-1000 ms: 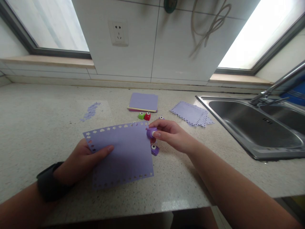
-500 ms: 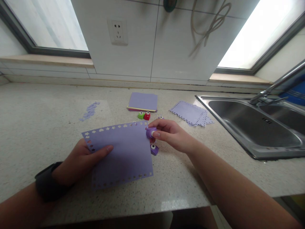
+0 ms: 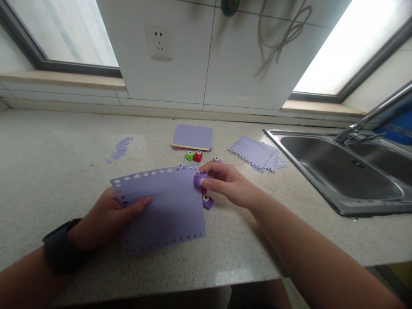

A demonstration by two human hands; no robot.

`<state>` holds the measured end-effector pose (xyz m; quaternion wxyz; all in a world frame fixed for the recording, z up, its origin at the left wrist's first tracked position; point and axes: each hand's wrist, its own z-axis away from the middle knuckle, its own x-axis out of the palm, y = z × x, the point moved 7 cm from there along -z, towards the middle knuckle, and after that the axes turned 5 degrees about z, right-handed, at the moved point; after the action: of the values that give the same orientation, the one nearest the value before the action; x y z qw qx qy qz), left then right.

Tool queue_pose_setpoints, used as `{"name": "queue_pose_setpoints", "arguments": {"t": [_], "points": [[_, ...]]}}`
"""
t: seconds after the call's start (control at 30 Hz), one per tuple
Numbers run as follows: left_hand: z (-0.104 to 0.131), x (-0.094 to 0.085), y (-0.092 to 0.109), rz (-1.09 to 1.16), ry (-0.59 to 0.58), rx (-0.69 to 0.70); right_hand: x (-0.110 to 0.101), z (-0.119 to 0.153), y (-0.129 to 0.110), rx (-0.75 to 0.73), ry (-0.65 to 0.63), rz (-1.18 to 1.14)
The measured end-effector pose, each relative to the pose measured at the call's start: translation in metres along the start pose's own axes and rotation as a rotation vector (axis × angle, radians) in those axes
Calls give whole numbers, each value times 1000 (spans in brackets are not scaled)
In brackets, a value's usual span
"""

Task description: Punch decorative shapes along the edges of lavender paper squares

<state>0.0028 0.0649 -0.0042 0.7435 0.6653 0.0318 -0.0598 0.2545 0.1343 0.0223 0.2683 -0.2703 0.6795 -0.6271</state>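
Observation:
A sheet of purple paper (image 3: 167,206) is pinched at its left side by my left hand (image 3: 112,214), thumb on top and fingers underneath. Cut-out shapes run along its top and bottom edges and partway down the left one. My right hand (image 3: 227,182) grips a purple craft punch (image 3: 200,180), which sits over the paper's right edge near the top corner. My right thumb rests on the punch's white button. Just below it, a second purple punch (image 3: 207,201) lies on the counter. Beyond my right fingers another purple punch (image 3: 217,159) shows partly.
A green punch (image 3: 189,155) and a red punch (image 3: 198,156) stand before a paper stack (image 3: 192,137). Punched purple sheets (image 3: 254,152) lie near the steel sink (image 3: 341,171) at right. Small purple cut-outs (image 3: 119,149) are heaped on the counter at left.
My right hand has shifted slightly left, and the purple punch now reaches further over the paper's right edge. My left hand keeps its hold on the sheet.

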Motion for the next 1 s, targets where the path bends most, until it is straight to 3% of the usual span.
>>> {"name": "queue_pose_setpoints", "arguments": {"t": [0.43,1.0], "points": [[1,0,3,-44,27,-4,2,-1,1,9,-8,0],[-5,6,7,-60,-44,-29,-3,-3,3,-12,17,-91]]}}
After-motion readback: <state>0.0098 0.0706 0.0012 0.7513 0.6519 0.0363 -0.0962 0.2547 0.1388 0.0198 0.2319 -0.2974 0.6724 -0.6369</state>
